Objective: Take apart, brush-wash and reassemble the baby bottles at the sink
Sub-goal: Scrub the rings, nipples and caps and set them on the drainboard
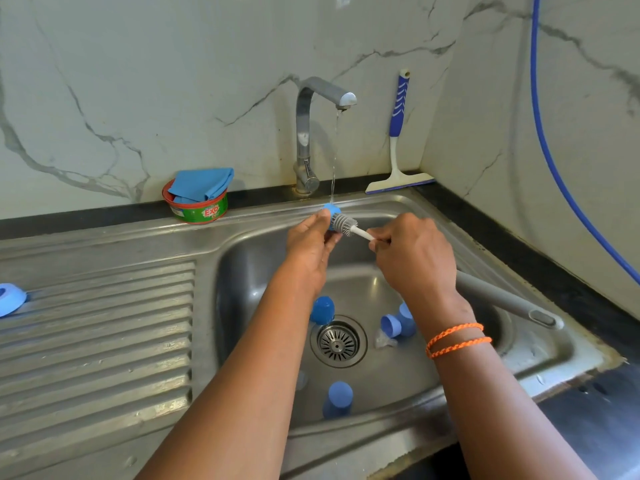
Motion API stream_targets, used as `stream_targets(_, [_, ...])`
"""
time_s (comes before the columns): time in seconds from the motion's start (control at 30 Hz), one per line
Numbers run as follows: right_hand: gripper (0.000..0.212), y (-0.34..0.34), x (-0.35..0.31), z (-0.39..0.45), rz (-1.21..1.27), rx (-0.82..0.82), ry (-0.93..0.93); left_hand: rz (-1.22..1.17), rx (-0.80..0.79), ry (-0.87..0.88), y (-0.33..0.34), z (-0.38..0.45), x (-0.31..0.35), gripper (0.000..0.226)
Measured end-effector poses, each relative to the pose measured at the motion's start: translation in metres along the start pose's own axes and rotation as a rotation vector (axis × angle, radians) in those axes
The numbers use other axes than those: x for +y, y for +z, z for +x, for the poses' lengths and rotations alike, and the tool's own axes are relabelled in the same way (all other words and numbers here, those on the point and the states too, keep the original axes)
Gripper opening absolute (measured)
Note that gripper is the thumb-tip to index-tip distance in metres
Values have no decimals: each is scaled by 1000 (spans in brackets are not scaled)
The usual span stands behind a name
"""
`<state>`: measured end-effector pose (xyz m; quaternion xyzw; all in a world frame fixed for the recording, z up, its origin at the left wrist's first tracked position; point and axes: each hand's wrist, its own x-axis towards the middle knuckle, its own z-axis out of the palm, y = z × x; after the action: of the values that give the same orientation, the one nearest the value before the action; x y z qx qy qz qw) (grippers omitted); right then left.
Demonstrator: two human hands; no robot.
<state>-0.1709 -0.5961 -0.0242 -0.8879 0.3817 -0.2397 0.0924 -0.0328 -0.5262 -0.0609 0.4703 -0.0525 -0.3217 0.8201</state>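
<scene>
My left hand (311, 237) holds a small blue bottle part (333, 211) under the thin stream from the tap (313, 109). My right hand (412, 252) pinches the white stem of a small grey brush (344, 225), whose bristles press against the blue part. In the sink basin (263, 258) lie several more blue bottle parts: one (322, 309) by the drain, a pair (398, 322) to the right with a clear nipple (384, 341) beside them, and one (338, 398) near the front. A long grey brush handle (505, 299) rests on the basin's right side.
A blue ring piece (10, 299) sits at the left edge of the ribbed drainboard (104, 334). A green and red soap tub (197, 209) with a blue cloth stands behind the sink. A blue-handled squeegee (400, 133) leans in the corner. A blue hose (554, 150) hangs on the right wall.
</scene>
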Motion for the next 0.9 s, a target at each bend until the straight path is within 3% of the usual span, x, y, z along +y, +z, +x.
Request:
stream_targets(0.27, [24,15,-26,-7,-60,46,-123,-29,33,22,-11,-3,10,20])
stream_targets(0.43, [26,21,-23,-8,281,-95,71,92,3,59,-9,-9,12,26])
stream_targets(0.53, [19,25,-17,4,552,-235,211,131,-50,67,-7,-10,10,29])
stream_targets(0.63, [24,14,-4,12,899,-534,386,124,-102,58,-6,-12,9,31])
stream_targets(0.77, [32,-1,7,12,1126,-787,413,96,-127,43,-3,-14,9,32])
stream_targets(0.83, [34,1,6,11,1085,-761,360,89,-79,44,-2,-10,7,29])
stream_targets(0.9, [33,6,5,11,933,-630,248,58,-29,39,-2,-7,6,25])
